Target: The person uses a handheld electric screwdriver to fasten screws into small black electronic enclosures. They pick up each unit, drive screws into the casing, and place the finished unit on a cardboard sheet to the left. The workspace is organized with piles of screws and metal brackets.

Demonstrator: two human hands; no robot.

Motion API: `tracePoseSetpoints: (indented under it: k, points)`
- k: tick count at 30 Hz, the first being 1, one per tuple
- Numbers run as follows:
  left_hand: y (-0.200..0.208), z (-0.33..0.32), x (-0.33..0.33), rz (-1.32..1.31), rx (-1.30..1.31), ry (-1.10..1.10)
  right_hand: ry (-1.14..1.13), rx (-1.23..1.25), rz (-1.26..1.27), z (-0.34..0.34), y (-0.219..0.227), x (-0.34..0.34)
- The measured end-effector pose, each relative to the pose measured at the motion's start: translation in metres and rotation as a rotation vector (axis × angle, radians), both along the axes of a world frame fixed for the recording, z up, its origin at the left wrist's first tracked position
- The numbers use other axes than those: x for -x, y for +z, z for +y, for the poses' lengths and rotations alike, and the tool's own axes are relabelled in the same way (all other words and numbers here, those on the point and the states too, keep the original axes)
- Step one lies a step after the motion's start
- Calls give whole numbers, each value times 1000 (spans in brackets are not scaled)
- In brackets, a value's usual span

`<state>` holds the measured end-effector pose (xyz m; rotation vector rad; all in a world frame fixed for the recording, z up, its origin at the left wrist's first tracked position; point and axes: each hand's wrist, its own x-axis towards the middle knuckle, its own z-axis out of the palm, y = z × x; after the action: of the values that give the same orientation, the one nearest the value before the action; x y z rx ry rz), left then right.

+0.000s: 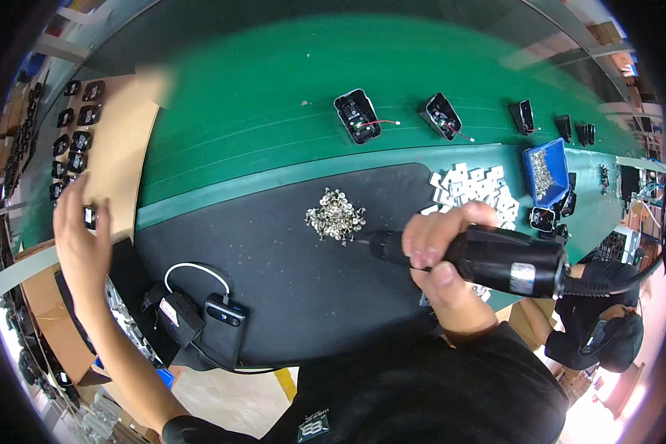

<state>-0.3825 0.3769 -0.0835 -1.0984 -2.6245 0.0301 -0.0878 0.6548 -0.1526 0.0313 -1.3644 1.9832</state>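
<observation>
My right hand is wrapped around a black electric screwdriver with a cable at its rear end. The screwdriver's tip points left and reaches the edge of a pile of small silver screws on the black mat. Off to the left, my left hand is raised with fingers and thumb apart. A small black part shows between its thumb and fingers, and I see no grip on it. More small black housings sit in rows on a tan board just beyond that hand.
Black casings with red wires stand on the green belt. White pieces and a blue bin of small metal parts lie right of the mat. A power bank with a white cable lies at the near left. Another person is at the right.
</observation>
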Motion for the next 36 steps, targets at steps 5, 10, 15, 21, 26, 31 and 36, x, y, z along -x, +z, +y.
tracePoseSetpoints:
  k: [5, 10, 15, 21, 26, 31, 36]
  points:
    - [19, 62, -140, -315, -119, -317, -76, -10, -141, -12, -2, 4]
    - [-38, 92, -245, -824, -250, -417, -123, 43, -28, 3, 20, -20]
    - [-71, 136, -301, -848, -215, -391, -167, 117, 47, 20, 40, -53]
    - [-92, 152, -320, -803, -169, -436, -211, 131, 15, 32, 30, -68]
    - [-88, 158, -323, -854, -192, -477, -226, 174, -14, 40, 19, -68]
    - [-80, 144, -301, -842, -200, -454, -205, 210, -20, 45, 15, -64]
    - [-83, 126, -270, -868, -257, -398, -188, 244, -18, 46, 11, -65]
